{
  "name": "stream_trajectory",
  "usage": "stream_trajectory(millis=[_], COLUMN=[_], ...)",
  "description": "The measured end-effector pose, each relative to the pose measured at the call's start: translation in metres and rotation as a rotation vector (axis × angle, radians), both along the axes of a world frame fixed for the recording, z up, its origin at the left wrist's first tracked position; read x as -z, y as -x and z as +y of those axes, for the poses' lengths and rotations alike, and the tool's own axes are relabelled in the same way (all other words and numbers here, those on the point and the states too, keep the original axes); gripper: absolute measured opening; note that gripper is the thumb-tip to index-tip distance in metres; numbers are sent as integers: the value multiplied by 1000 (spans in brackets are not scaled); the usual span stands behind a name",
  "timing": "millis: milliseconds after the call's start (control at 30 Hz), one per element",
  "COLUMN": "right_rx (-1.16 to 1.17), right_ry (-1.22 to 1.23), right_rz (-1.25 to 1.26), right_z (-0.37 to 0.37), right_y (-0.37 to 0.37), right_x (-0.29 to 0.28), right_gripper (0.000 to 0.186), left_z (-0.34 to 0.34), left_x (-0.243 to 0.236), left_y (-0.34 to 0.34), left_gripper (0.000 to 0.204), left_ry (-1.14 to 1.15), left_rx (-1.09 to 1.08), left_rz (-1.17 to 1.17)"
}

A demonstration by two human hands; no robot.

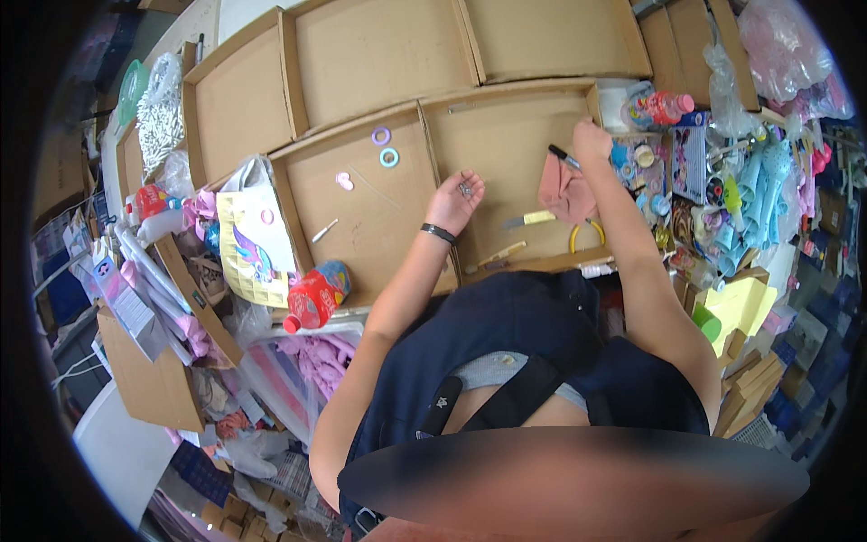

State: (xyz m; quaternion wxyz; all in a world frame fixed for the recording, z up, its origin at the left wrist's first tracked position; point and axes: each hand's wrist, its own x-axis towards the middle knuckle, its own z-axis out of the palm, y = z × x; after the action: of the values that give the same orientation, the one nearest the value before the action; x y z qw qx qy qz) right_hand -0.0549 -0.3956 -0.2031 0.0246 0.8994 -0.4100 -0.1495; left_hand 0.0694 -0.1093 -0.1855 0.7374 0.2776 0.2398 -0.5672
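My left hand (457, 203) is turned palm up with its fingers curled, cupping a few small silvery pieces (466, 190) over a shallow cardboard tray (488, 135). At the tray's right wall, my right hand (592, 142) is closed, and whatever its fingers hold is hidden. Beside that wrist lie a black marker (564, 156) and a crumpled pink cloth (567, 191). Nearer to me are a yellow-handled tool (587, 236) and a cutter-like tool with a yellow part (533, 219). In the left compartment rest a purple ring (380, 135), a blue ring (389, 158) and a pink heart-shaped piece (344, 182).
A red-labelled bottle (318, 295) leans at the tray's front left; another bottle (657, 108) lies beyond its right wall. More cardboard trays (379, 45) border the far side. A bag of white sticks (161, 122) stands far left, and blue cloth pieces (768, 190) hang at right.
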Motion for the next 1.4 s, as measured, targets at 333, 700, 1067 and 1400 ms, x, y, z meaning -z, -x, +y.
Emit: stream_trajectory(millis=[333,700,1067,1400], right_rx=[24,-139,98,-5], right_ry=[-163,-633,-804,-422], right_rz=[-83,-428,-1126,295], right_z=[1,100,74,113], right_y=[-19,51,112,157], right_x=[-38,-95,-77,-47], right_gripper=[21,30,31,27], left_z=[31,8,84,118], left_x=[-22,-49,-38,-35], left_y=[16,55,78,87], left_gripper=[20,13,16,17], left_ry=[-8,151,25,28], left_rx=[-34,88,-26,-97], left_rz=[1,26,-19,-34])
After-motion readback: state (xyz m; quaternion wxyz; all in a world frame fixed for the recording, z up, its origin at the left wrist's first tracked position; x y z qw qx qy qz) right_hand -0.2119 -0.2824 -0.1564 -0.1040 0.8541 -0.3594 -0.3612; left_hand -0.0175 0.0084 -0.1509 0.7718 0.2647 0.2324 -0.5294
